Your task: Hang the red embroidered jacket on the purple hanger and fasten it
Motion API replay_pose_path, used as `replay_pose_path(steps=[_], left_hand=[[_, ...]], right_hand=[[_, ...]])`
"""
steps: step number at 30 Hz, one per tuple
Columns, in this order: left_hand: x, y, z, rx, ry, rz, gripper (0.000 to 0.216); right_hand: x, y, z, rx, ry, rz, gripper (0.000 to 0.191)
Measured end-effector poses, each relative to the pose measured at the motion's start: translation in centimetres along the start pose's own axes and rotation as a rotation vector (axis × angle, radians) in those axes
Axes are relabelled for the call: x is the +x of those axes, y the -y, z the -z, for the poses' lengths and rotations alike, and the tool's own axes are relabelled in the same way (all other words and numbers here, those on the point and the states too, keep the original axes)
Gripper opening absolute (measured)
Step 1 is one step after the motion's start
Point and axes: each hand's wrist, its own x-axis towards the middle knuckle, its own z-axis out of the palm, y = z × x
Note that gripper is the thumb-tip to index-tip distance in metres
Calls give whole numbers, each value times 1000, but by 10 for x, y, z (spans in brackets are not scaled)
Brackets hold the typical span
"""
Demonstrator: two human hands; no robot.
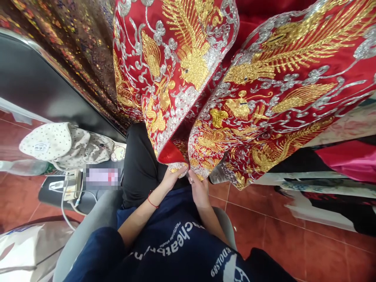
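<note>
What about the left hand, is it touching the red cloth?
Touching. The head view shows the left hand with its fingertips pinching the lower edge of the red cloth; no gap shows between them.

Both bare forearms reach forward and converge in front of the torso. The left hand [174, 176] pinches its fingers together, thumb uppermost; the right hand [199, 190] sits just beside it, fingers curled closed.

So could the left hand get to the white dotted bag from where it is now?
Probably yes. The white dotted bag lies on that hand's side, with only the black-trousered leg between. But the left hand is pinching the hem of the red embroidered garment and would have to let go first.
</note>
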Motion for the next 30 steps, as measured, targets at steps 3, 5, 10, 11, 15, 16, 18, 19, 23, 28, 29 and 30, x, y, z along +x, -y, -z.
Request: replay_pose_path(steps=[3,5,10,11,15,16,18,19,23,28,29,30], left_hand=[[0,-1,1,18,1,-14,47],[1,-5,2,22,1,-28,46],[-4,-12,-1,53,-4,-47,53],[-6,-12,-1,62,4,-41,52],[-12,-5,-2,98,28,-29,44],[-13,-4,-2,107,24,-27,43],[-13,-2,-1,128,18,-32,43],[-13,-2,0,139,21,-37,42],[-12,-3,2,168,46,-44,39],[-11,-2,2,175,44,-35,42],[-11,-2,3,177,45,-32,43],[-11,-2,3,183,49,-29,43]], right_hand=[[3,8,6,-41,55,-45,39],[3,21,13,-206,234,-199,44],[-1,62,27,-637,800,-527,72],[-2,66,26,-620,743,-462,70],[-6,62,17,-517,403,-209,60],[-7,58,14,-509,370,-172,57],[-7,51,12,-493,350,-108,49],[-8,49,11,-488,347,-76,45],[-8,46,14,-511,330,20,35],[-8,43,15,-499,267,37,32],[-8,42,14,-455,261,6,33],[-9,41,13,-400,263,-38,34]])
